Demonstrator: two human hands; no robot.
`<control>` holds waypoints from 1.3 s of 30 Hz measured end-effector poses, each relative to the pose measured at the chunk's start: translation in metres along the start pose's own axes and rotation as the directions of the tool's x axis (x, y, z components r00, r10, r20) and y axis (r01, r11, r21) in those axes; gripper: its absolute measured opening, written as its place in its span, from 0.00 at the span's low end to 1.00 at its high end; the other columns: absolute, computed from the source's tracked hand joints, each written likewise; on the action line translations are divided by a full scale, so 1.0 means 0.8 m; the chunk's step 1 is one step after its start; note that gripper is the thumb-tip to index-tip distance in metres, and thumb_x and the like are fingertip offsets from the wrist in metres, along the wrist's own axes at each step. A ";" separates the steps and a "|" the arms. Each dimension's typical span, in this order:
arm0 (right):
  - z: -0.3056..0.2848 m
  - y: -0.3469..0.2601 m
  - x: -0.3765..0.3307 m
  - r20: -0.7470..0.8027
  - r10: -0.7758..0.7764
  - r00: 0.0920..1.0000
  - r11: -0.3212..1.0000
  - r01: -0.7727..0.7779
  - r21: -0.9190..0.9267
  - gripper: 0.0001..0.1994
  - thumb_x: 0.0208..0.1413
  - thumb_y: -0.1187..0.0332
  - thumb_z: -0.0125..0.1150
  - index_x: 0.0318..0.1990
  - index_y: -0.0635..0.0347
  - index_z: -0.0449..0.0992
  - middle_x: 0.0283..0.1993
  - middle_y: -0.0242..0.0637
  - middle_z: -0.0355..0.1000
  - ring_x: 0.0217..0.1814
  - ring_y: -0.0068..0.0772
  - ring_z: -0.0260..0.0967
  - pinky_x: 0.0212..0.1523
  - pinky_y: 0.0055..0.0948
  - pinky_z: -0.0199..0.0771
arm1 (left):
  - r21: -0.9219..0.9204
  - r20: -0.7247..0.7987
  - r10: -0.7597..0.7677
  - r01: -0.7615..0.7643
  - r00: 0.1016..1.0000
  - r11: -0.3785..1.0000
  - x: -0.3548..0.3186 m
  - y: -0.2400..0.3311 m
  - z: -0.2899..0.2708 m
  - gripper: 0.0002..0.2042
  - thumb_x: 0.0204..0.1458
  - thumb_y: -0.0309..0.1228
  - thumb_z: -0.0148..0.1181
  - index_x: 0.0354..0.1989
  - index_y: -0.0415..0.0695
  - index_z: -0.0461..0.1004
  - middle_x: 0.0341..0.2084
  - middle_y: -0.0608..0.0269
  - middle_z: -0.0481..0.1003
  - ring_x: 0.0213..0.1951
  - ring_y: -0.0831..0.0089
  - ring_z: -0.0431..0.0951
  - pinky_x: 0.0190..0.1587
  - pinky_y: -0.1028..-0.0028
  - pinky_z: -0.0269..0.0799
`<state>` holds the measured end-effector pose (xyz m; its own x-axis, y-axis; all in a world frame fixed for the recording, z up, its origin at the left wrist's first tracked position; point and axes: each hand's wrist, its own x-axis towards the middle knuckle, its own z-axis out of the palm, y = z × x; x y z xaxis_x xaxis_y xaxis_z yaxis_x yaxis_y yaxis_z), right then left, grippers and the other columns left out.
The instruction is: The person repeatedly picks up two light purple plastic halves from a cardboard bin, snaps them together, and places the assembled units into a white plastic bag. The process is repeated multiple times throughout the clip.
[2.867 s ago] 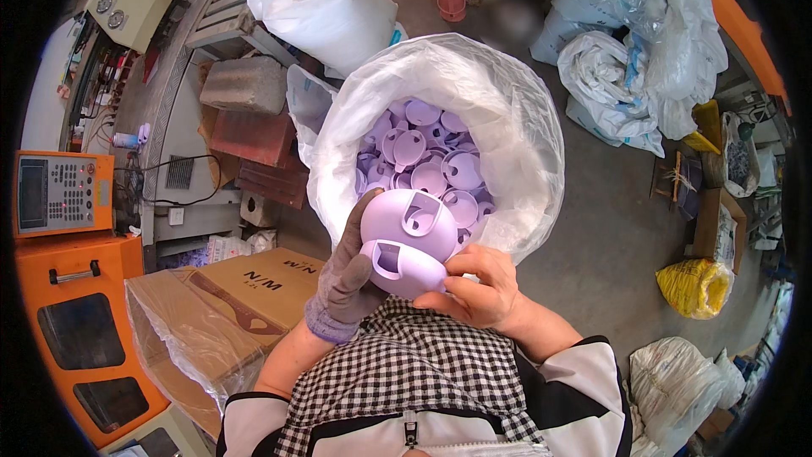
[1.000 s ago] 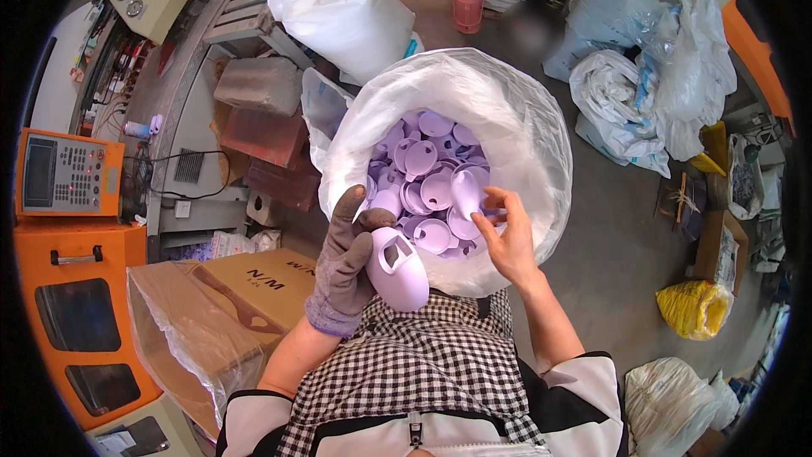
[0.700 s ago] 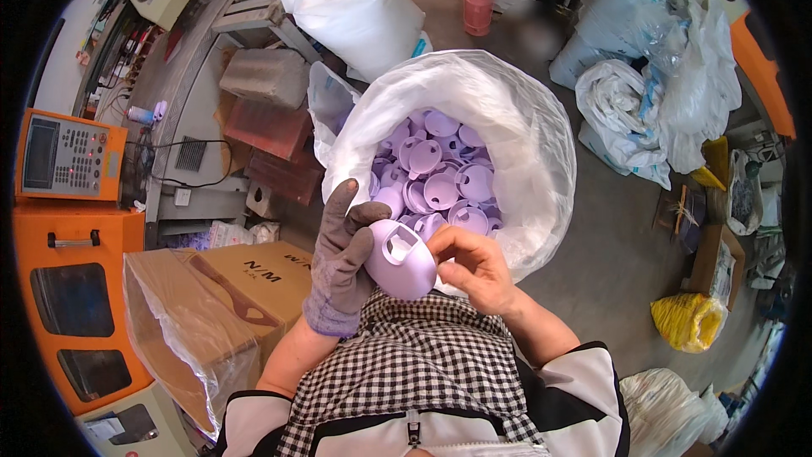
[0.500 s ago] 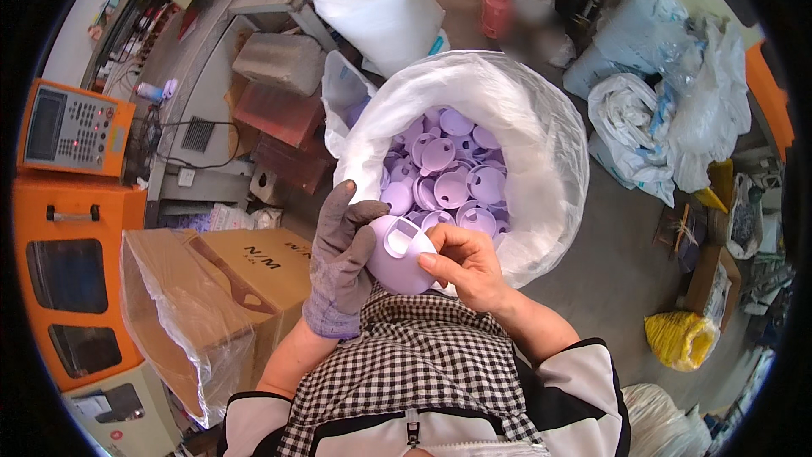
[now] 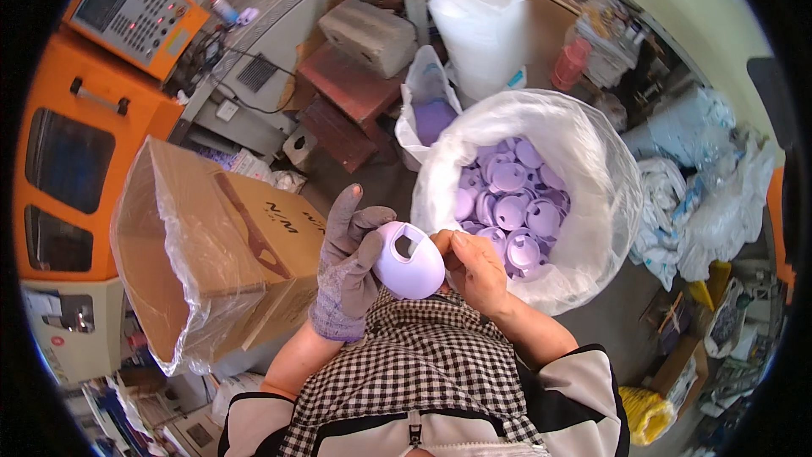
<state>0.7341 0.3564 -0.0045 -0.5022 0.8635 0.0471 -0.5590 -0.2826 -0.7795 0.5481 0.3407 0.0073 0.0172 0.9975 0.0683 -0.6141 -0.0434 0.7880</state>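
A pale purple plastic cup-shaped part (image 5: pixel 412 278) with a cut-out opening is held in front of my checked apron. My left hand (image 5: pixel 345 262), in a grey-purple glove, grips its left side with the index finger pointing up. At its right edge my bare right hand (image 5: pixel 475 269) has its fingers curled and pinched together; whether they touch the part or hold something small is hidden. Beyond, to the right, a large bag-lined container (image 5: pixel 605 203) holds many similar purple pieces (image 5: pixel 512 211).
To the left stands an open cardboard box (image 5: pixel 279 241) lined with clear plastic. An orange machine (image 5: pixel 76 152) is farther left. A small white bag (image 5: pixel 414 123), a tall white sack (image 5: pixel 480 25) and a concrete block (image 5: pixel 368 36) lie ahead. Plastic bags (image 5: pixel 702 195) are piled at right.
The view has turned left, so the container appears farther right and the box nearer the middle. The purple part has tilted, and my right fingers have shifted from its front face to its right edge.
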 end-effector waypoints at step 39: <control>0.055 0.450 1.081 -0.151 -0.398 0.905 0.577 0.120 -0.808 0.16 0.56 0.74 0.62 0.49 0.69 0.67 0.46 0.46 0.72 0.48 0.42 0.71 0.53 0.40 0.69 | 0.680 -0.625 0.752 0.620 0.211 0.391 -0.076 0.329 -0.313 0.12 0.57 0.18 0.54 0.50 0.34 0.74 0.47 0.56 0.74 0.47 0.69 0.74 0.53 0.70 0.69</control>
<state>0.0694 0.9828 -0.2172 -0.1327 0.9568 0.2588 0.1501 0.2775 -0.9489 0.1880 0.2823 0.0571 -0.9509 0.2130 0.2247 0.3074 0.5642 0.7663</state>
